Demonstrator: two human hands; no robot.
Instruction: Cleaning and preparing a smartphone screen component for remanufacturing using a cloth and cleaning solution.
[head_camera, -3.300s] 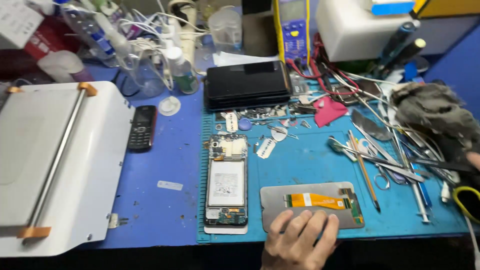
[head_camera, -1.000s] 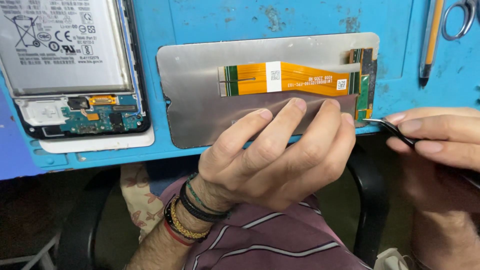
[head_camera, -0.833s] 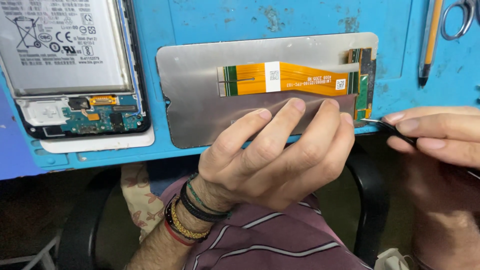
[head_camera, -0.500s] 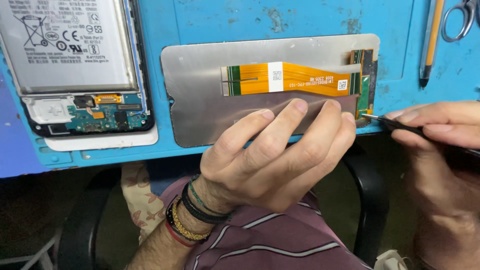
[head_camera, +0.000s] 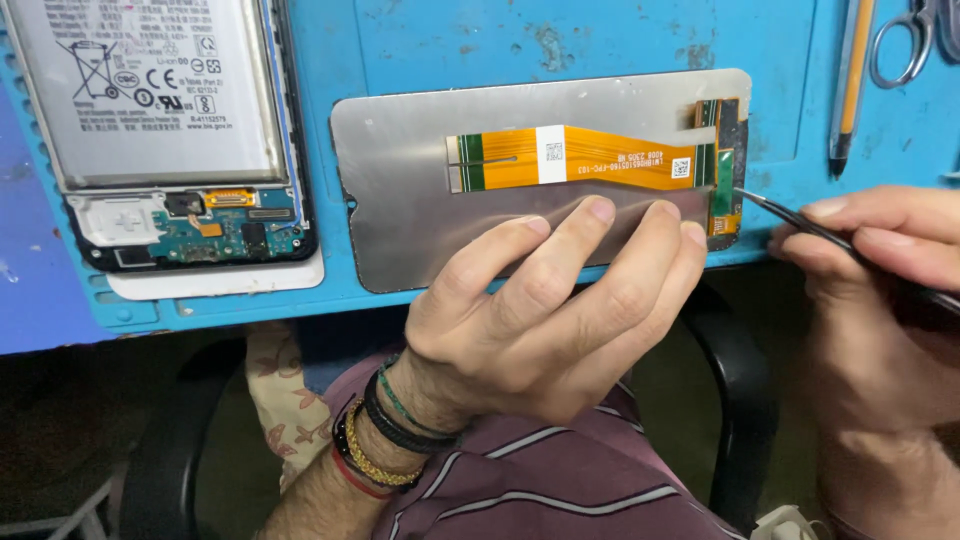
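While the screen panel (head_camera: 450, 190) lies face down on the blue mat (head_camera: 620, 40) of the worktop, the left hand (head_camera: 545, 310) pins its near edge with three flat, spread fingers, gripping nothing. The right hand (head_camera: 880, 250), closed on thin tweezers (head_camera: 800, 215), sets their tip at the connector end of the orange ribbon cable (head_camera: 600, 158), just right of the left fingertips. Judged step: lifting that connector, which needs light, steady prying. Beyond the left hand lies an opened phone (head_camera: 170, 130).

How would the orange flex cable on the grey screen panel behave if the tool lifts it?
The orange flex cable looks thin and flat, so probably floppy, light and easy to tear. The grey screen panel seems stiff but fragile; the left hand steadies it.
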